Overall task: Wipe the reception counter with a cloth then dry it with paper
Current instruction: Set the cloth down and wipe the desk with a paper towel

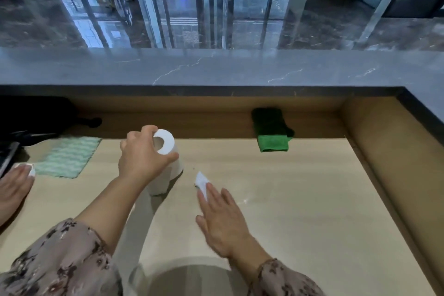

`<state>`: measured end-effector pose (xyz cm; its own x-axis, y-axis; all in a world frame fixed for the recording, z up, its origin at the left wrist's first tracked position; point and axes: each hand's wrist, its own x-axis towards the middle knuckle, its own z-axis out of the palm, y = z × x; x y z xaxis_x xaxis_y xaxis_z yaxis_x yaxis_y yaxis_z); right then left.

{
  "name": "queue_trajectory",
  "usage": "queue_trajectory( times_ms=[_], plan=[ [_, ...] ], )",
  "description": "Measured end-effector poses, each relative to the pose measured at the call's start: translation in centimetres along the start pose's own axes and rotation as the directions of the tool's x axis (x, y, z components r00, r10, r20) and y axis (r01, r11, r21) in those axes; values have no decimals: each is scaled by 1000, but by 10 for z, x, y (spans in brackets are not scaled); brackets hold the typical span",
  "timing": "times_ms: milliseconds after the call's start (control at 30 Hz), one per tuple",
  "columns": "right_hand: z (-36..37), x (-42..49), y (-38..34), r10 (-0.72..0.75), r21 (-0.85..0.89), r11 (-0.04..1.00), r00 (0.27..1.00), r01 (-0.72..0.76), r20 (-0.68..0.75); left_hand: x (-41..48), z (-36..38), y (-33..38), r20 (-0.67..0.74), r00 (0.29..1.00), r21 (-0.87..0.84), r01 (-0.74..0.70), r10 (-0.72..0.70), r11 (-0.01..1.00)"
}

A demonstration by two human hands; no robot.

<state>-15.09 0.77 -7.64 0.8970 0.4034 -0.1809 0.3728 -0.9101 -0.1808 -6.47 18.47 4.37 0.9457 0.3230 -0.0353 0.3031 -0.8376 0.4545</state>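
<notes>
Left hand (pixel 141 156) is on the paper roll (pixel 165 161), which stands upright on the light wood bench (pixel 300 199). Fingers (pixel 150 130) curl over the roll's top rim, thumb pressed against its near side: a clamped grip around the upper end. A strip of paper hangs from the roll toward the person.

Right hand (pixel 223 221) lies flat, palm down on the bench just right of the roll. Fingers are extended and slightly spread, not gripping. Its fingertips pin a small white paper piece (pixel 201 181) against the surface; most of the piece sticks out ahead of the fingertips.

Green cloth (pixel 272 136), folded, sits at the back of the bench against the rear wall, under the dark stone counter ledge (pixel 216 72), well apart from both hands.

Pale green patterned cloth (pixel 67 160) lies flat at the left, beside the roll. Another hand (pixel 14 190) rests at the far left edge, with something white at its fingertips; I cannot tell what.
</notes>
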Motion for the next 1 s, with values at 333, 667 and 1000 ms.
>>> queue_trajectory(
  times_ms=[333, 667, 1000],
  plan=[
    [-34, -47, 124, 469, -59, 879, 880, -473, -72, -29, -7, -27, 72, 997, -16, -21, 22, 1000],
    [5, -40, 23, 280, 130, 955, 956, -267, -90, -43, 3, -28, 101, 995, -17, -27, 29, 999],
    [6, -13, -5, 186, 253, 955, 976, -153, -113, -57, -1, -36, 71, 997, -6, 24, -23, 1000]
  ],
)
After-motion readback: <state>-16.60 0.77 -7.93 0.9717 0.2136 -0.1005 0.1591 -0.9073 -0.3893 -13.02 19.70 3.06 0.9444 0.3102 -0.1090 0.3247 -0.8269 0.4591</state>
